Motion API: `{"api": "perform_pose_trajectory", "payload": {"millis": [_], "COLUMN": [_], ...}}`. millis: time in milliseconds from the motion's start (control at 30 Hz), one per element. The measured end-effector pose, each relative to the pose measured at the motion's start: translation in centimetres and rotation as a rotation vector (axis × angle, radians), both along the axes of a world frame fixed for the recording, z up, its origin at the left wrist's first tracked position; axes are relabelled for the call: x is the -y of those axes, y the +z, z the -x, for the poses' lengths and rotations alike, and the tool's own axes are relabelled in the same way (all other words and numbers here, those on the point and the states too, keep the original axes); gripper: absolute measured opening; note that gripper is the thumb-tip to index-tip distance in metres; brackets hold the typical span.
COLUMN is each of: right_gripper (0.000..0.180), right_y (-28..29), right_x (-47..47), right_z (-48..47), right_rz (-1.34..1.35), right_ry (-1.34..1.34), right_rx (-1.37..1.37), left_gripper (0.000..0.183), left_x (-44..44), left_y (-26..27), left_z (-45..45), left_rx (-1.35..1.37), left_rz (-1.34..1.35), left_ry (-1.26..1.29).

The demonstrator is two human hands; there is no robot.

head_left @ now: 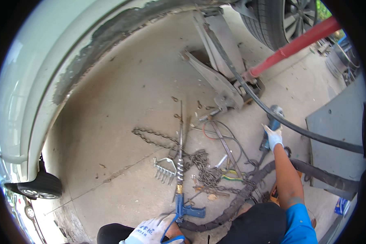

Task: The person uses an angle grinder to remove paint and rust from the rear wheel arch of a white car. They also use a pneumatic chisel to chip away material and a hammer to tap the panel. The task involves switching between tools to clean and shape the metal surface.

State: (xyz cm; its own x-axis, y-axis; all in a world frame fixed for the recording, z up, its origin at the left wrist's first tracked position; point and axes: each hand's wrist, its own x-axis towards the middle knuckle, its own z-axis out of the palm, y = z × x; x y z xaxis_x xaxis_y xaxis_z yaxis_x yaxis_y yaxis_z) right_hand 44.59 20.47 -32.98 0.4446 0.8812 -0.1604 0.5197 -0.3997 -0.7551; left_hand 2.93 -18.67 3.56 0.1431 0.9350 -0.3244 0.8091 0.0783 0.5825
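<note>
My right hand (274, 136), in a white work glove, is closed around the blue body of an angle grinder (274, 122) lying on the floor, its cord end pointing towards me. My left hand (148, 230), gloved in white with a blue cuff, is at my knee by the bottom edge; its fingers are not clearly visible. Close to that glove is a blue pistol-grip dent-puller gun (180, 203) with a long metal shaft. Beside the shaft lie a multi-hook pulling claw (165, 170) and a heap of steel chain (209, 177).
A pale car body (27, 100) with a scraped sill curves along the left. A red ram (292, 50) slants up from a floor-standing metal frame (222, 88). A black cable (262, 106) hangs across it. Thick wrapped hose (320, 174) crosses near my right arm, beside a grey metal panel (332, 131).
</note>
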Motion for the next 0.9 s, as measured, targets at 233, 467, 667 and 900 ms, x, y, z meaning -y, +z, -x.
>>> {"api": "perform_pose_trajectory", "payload": {"millis": [233,467,667,900], "right_gripper": [0.031,0.037,0.047,0.058], "right_y": [8.6,25.9,36.5,36.4], "right_x": [2.1,11.9,15.7,14.7], "right_z": [2.8,15.3,27.6,37.6], "right_rz": [0.171,0.363,0.068,0.177], "right_ry": [0.049,0.690,1.000,1.004], "right_rx": [-0.768,-0.776,-0.832,-0.975], "left_gripper": [0.096,0.058,0.090,0.091], "left_x": [-3.8,-10.6,-12.3,-11.0], "left_y": [1.5,-5.8,-4.0,-2.3], "left_z": [2.6,2.1,0.1,8.0], "left_rx": [0.159,0.063,1.112,1.023], "left_rz": [0.326,-0.336,0.187,-0.025], "left_ry": [0.115,-0.522,0.293,0.427]}}
